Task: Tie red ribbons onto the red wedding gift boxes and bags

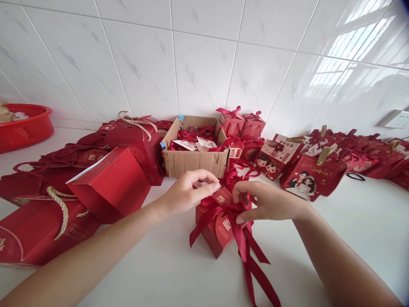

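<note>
A small red gift box (208,232) with gold lettering stands on the white tabletop, with a dark red satin ribbon (241,243) tied over its top and long tails trailing towards me. My left hand (193,192) is closed in a pinch at the upper edge of a red card tag (222,196) above the box. On the box's right side, my right hand (263,200) has curled fingers and a thumb against the ribbon. Its fingertips are partly hidden by the ribbon loops. More loose ribbon (234,172) lies just behind the box.
Behind stands an open cardboard box (194,164) with ribbons and cards. Large red boxes with rope handles (128,136) crowd the left, near a red basin (28,132). Finished-looking small boxes (232,123) are stacked at the wall; printed bags (309,177) and a black band (355,176) lie right.
</note>
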The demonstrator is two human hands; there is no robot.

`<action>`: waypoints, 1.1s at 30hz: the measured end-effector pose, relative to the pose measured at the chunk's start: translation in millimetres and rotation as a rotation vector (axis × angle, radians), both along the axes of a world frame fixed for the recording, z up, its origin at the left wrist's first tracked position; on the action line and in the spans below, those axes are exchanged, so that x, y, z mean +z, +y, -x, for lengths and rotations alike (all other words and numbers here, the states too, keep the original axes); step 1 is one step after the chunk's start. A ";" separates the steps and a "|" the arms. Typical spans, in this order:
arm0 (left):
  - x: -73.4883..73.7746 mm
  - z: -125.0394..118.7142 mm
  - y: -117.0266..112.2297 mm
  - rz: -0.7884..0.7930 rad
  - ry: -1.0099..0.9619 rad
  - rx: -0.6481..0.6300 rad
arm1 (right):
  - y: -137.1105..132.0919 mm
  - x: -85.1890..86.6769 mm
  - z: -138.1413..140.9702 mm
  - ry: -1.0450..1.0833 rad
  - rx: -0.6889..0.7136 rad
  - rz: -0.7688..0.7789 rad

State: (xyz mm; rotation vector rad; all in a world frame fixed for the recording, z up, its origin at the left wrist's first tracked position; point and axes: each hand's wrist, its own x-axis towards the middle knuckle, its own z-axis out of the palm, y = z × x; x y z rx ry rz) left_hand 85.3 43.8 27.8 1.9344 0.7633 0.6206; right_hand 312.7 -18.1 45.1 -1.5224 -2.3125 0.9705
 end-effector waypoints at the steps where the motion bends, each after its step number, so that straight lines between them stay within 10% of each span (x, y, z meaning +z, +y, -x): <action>1: -0.2 0.2 0.1 -0.002 0.001 0.002 | -0.4 0.4 0.3 -0.005 -0.002 -0.001; 17: 1.8 -1.6 -8.4 -0.075 0.074 -0.086 | -1.9 -5.4 11.2 0.226 0.077 -0.168; 33: -26.3 -13.1 -18.2 -0.188 0.004 -0.036 | -4.1 -17.4 20.4 0.167 0.035 -0.371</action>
